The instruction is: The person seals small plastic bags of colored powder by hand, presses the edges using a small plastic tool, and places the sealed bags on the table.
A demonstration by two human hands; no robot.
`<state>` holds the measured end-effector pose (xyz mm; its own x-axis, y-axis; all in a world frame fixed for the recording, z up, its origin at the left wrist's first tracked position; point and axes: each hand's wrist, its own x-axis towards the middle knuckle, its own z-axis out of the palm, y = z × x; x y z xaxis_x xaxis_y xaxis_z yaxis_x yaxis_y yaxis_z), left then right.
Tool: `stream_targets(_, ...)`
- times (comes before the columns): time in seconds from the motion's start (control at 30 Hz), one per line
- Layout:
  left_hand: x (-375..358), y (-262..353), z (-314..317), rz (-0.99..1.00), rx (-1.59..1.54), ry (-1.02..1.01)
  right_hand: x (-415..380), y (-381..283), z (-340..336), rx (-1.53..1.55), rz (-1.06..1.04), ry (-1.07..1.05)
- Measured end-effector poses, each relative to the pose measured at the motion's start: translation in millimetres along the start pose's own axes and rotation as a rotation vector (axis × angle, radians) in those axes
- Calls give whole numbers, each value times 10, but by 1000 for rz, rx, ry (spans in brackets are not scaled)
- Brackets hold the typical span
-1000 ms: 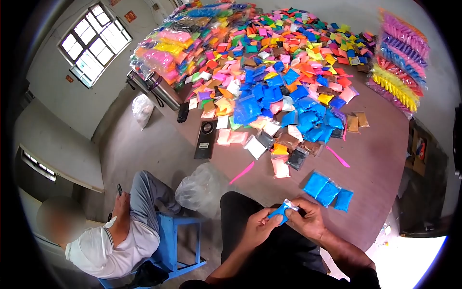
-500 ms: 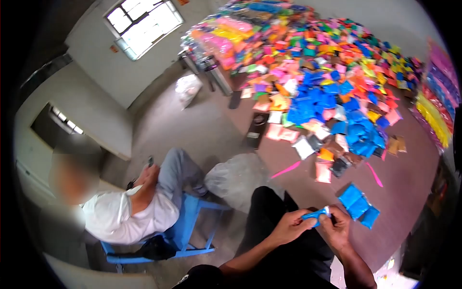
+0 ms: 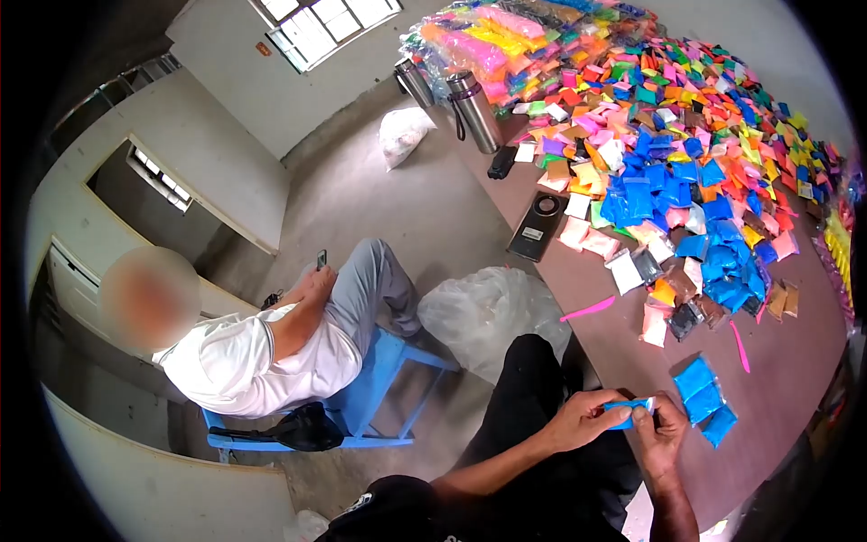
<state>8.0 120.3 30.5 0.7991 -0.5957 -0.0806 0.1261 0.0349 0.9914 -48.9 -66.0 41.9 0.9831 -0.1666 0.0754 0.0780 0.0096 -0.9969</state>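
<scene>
Packet in hand: one small blue packet [image 3: 619, 415], up between both hands at the table's left edge, toward the near end. Can't tell if it's over the tabletop or the lap.
Left hand: this one [image 3: 581, 423] has thumb and fingers pinching one end of that packet.
Right hand: same deal, the hand [image 3: 662, 435] is pinching the other end, near a whitish edge. Fingers cover a good bit of it.
Table: brownish top [image 3: 637, 357], the left edge slanting down toward the wearer's dark-clad knee [image 3: 533, 363].
Blue packets: a little group [image 3: 698, 388] lying flat toward the near end, just beside the right hand.
Pink strips: one [image 3: 588, 310] at the left edge, another [image 3: 741, 348] further in, near the blue group.
Big pile: tons of mixed-colour packets [image 3: 686, 108] heaped over the far part, with a bunch of blue ones on the near side. Bulging clear bags [image 3: 506, 41] sit at the far left corner.
Left edge stuff: a dark phone [image 3: 539, 226], then a small black item [image 3: 502, 163] and a steel flask [image 3: 475, 113] further up.
Off the table: big clear plastic bag [image 3: 492, 316] by the left edge, plus a seated person [image 3: 262, 361] on a blue stool [image 3: 375, 370], handheld device [image 3: 321, 260] up.
</scene>
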Motion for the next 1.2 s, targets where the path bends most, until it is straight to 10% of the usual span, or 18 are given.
stream_targets(1.2,-163,177,47,-119,-84,56,-60,-18,63,145,72,-19)
